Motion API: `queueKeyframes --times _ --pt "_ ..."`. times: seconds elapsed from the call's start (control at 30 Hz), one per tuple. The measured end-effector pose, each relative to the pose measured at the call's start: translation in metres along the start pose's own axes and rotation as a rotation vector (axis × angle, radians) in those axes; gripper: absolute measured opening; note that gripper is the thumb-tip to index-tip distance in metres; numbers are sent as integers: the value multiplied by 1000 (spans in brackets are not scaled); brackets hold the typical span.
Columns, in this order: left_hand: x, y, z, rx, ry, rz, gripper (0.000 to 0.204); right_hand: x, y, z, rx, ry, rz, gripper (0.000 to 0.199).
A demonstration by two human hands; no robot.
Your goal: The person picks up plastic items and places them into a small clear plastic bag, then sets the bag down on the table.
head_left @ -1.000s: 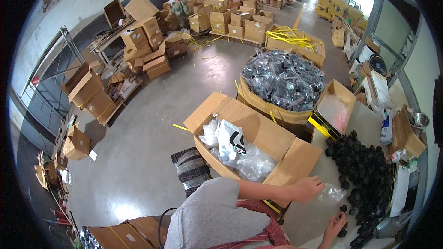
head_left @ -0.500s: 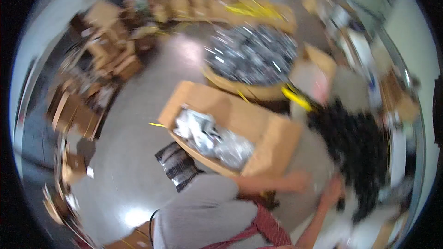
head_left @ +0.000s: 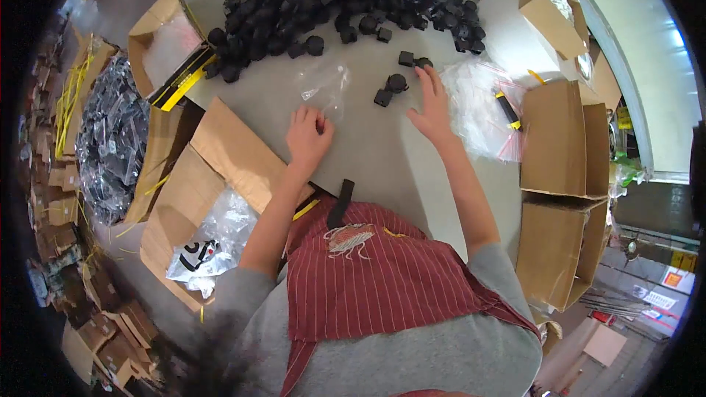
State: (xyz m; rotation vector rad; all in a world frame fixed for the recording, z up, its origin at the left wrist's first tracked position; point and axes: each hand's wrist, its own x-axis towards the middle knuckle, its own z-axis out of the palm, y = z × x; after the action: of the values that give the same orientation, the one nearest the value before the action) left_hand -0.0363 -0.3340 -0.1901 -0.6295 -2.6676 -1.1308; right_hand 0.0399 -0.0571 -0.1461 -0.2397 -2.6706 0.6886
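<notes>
My left hand (head_left: 309, 138) is over the grey table (head_left: 368, 151), its fingers curled in toward the thumb. A clear plastic bag (head_left: 329, 82) lies just beyond its knuckles and seems to touch them. Whatever the fingers hold, if anything, is hidden. Farther right, my right hand (head_left: 432, 109) is open, with thumb and fingers spread. Its fingertips reach a small black part (head_left: 423, 63) with a round end. Between the hands sits another black part (head_left: 396, 83), beside a black cube-shaped piece (head_left: 382, 97).
A big pile of black parts (head_left: 316, 0) covers the table's far side. Clear zip bags (head_left: 478, 106) with a yellow-black cutter (head_left: 507, 110) lie right, beside open cartons (head_left: 555, 140). An open carton (head_left: 173, 213) with plastic packaging stands at left, near a bin of bagged parts (head_left: 110, 140).
My view has swung right from the floor cartons to the table with the black pile. Both hands, blurred before, are now over the tabletop, the right one at the loose parts.
</notes>
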Motion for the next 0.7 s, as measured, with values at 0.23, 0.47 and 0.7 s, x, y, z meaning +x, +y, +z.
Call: queueKeyframes --times 0.23,0.47,0.7 --pt "-12 1 -4 112 101 255 17 1 -20 55 134 45 241 73" --pt "-21 10 -17 349 -206 272 28 -21 -45 72 -21 -138 -45 62" --pt "-41 9 -8 295 -349 261 24 -61 -80 33 432 1 -25 66"
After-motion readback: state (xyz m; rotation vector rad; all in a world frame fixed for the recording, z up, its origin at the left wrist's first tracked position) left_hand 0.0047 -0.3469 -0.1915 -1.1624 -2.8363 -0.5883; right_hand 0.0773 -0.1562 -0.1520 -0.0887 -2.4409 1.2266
